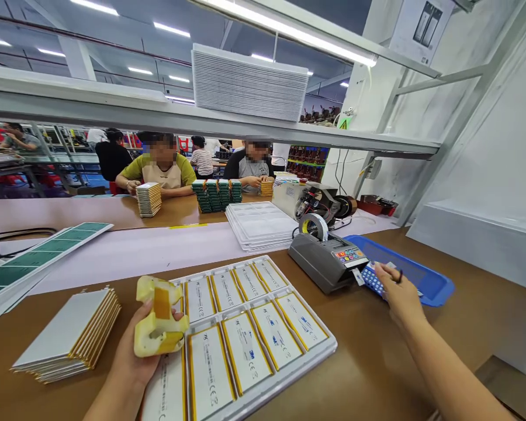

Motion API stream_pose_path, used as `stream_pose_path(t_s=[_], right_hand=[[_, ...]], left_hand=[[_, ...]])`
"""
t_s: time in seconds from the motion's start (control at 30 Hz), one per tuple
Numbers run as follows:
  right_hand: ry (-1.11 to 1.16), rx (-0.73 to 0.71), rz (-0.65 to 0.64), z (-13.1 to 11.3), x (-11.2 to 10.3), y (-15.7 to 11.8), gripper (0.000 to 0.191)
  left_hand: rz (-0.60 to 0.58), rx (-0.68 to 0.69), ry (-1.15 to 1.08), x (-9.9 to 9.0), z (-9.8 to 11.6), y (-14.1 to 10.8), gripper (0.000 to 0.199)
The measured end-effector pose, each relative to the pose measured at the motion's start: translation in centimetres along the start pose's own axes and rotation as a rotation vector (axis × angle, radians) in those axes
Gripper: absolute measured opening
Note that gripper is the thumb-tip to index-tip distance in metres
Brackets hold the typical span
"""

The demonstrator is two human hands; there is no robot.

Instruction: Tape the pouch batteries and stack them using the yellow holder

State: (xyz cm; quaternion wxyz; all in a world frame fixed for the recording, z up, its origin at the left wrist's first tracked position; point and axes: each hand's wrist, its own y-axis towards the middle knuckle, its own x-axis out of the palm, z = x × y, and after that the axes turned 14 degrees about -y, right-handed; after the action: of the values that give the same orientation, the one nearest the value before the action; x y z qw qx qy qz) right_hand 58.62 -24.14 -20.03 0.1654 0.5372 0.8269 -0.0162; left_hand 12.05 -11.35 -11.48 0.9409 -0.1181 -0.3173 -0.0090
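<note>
My left hand [135, 345] is closed around a pale yellow plastic block [162, 318] with cut-outs and an amber strip, above the left side of a white moulded tray [289, 374]. Rows of flat white battery packs [245, 354] with yellow edges lie in that tray, several bearing blue 3M-marked strips. My right hand [398, 292] is to the right of a grey tape dispenser [324, 263], its fingers bent together over a blue perforated surface. A small dark piece shows at these fingers; what they hold is not clear. From the dispenser's front sticks a short tape piece [358, 276].
A stack of battery packs [65, 333] stands at left. Behind the dispenser are a machine [311, 202] and stacked white trays [263, 225]. A blue basket [438, 286] lies at right. Two people sit opposite, near stacked packs [217, 196]. A shelf beam [228, 126] crosses overhead.
</note>
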Motion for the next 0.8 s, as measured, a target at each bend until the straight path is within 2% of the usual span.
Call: stream_pose_path(t_s=[0.07,0.17,0.23,0.3,0.37,0.4,0.43,0.5,0.57,0.6,0.7,0.8], right_hand=[[0.101,0.117,-0.082,0.8,0.7,-1.8,0.036],[0.188,0.172,-0.172,1.2,1.9,-3.4,0.038],[0.259,0.189,-0.123,0.7,2.3,-3.7,0.041],[0.317,0.179,-0.016,-0.6,2.7,-4.2,0.042],[0.319,0.067,0.007,-3.0,3.4,-5.5,0.039],[0.28,-0.042,-0.068,-4.5,4.1,-6.6,0.037],[0.209,-0.191,-0.21,-6.1,4.9,-8.0,0.035],[-0.009,-0.559,-0.698,-9.4,7.0,-11.5,0.028],[-0.133,-0.881,-1.027,-12.2,9.5,-15.2,0.025],[-0.189,-0.994,-1.135,-13.3,10.8,-16.8,0.023],[-0.421,-1.193,-1.269,-15.2,13.9,-20.2,0.03],[-0.672,-1.197,-1.281,-15.4,15.6,-21.4,0.046]], left_hand=[[-0.003,-0.007,-0.002,0.0,0.0,0.0,0.022],[0.008,0.009,-0.021,0.0,0.0,-0.1,0.026],[0.022,0.012,-0.036,0.2,-0.1,-0.2,0.027],[0.041,0.011,-0.054,0.4,-0.2,-0.4,0.024],[0.051,0.008,-0.071,0.5,-0.4,-0.8,0.02],[0.051,0.008,-0.081,0.6,-0.4,-0.9,0.019],[0.044,0.006,-0.094,0.6,-0.5,-1.0,0.018],[0.016,-0.001,-0.119,0.6,-0.6,-1.1,0.018],[-0.018,-0.005,-0.142,0.4,-0.7,-1.1,0.018],[-0.029,-0.008,-0.149,0.3,-0.7,-1.1,0.018],[-0.018,-0.02,-0.166,0.0,-0.6,-1.1,0.018],[-0.044,-0.037,-0.202,-0.2,-0.5,-1.0,0.02]])
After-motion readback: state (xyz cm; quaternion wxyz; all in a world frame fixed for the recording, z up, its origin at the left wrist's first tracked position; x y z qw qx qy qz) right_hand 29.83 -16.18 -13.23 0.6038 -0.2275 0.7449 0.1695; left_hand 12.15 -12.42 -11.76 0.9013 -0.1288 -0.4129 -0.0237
